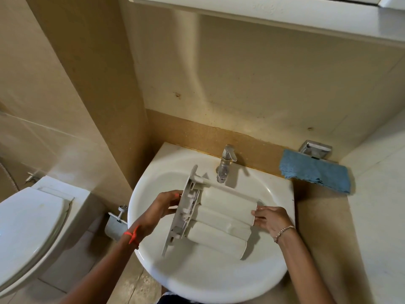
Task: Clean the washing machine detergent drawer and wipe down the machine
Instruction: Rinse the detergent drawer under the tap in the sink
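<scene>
The white detergent drawer (221, 222) is held upside down over the round white sink (153, 189), its three rounded compartment undersides facing up. Its front panel points to the left. My left hand (162, 207) grips that front panel from the left side. My right hand (269, 218) holds the drawer's rear end on the right. A chrome tap (225, 163) stands just behind the drawer; no water is running from it.
A folded blue cloth (315, 170) hangs from a chrome holder (315, 149) on the wall right of the sink. A toilet with its lid closed (30, 229) stands to the left. A toilet-roll holder (116, 222) sits between toilet and sink. A cabinet (263, 16) overhangs above.
</scene>
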